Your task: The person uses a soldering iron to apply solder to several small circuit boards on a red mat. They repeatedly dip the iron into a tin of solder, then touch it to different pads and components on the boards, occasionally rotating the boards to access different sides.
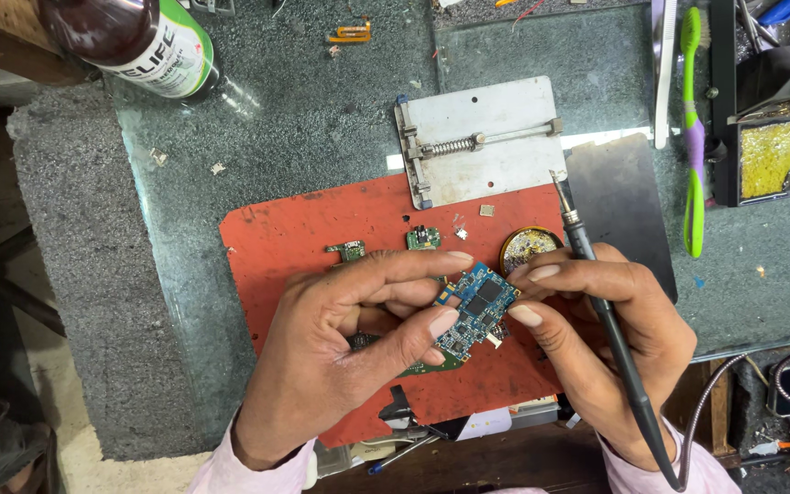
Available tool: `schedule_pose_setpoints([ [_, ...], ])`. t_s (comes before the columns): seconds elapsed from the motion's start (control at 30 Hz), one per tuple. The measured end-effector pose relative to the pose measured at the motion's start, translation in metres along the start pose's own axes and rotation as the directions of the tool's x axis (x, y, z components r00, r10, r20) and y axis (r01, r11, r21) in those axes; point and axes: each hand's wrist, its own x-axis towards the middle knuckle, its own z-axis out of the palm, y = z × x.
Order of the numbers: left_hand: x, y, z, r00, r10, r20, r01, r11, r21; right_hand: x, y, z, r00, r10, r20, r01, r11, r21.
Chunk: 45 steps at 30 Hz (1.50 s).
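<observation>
My left hand [349, 338] pinches a small blue circuit board [475, 306] between thumb and forefinger, above a red work mat [294, 238]. A green board [418, 369] shows under the same hand. My right hand [596, 338] grips a black soldering iron [596, 302], its tip pointing up and away from the board, and its fingertips touch the blue board's right edge. The iron's cable runs off past my right wrist.
A metal board-holder plate [477, 137] lies behind the mat. Small green boards [422, 239], a round tin of flux [528, 247], a green toothbrush [692, 137], a yellow cleaning sponge tray [774, 155], a dark bottle [139, 37] and a black mat [619, 192] surround the hands.
</observation>
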Motion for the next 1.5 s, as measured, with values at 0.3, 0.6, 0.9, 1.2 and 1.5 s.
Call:
schedule_pose_setpoints([
  [0.3,-0.0005,0.0009,-0.0016,0.999,0.020,0.035,-0.019,1.000,-0.015,0.0018,0.0027,-0.0003,1.000,-0.028,0.006,0.028,1.000,-0.014],
  [0.6,-0.0017,-0.0003,-0.0029,0.998,0.023,0.059,-0.019,0.998,-0.067,0.0018,0.0033,-0.0002,1.000,-0.020,0.008,0.020,1.000,0.005],
  [0.9,-0.0019,0.0005,-0.0045,0.998,-0.002,0.060,0.004,0.999,-0.040,0.0033,0.0044,-0.0005,1.000,-0.030,0.010,0.030,1.000,0.008],
  [1.2,-0.0016,0.0010,-0.0041,0.998,-0.019,0.061,0.022,0.998,-0.052,0.0039,0.0050,-0.0008,0.999,-0.033,0.008,0.032,0.999,0.026],
  [1.5,-0.0019,0.0006,-0.0044,0.998,-0.017,0.065,0.020,0.999,-0.046,0.0039,0.0047,-0.0015,0.999,-0.036,0.011,0.035,0.999,0.027],
])
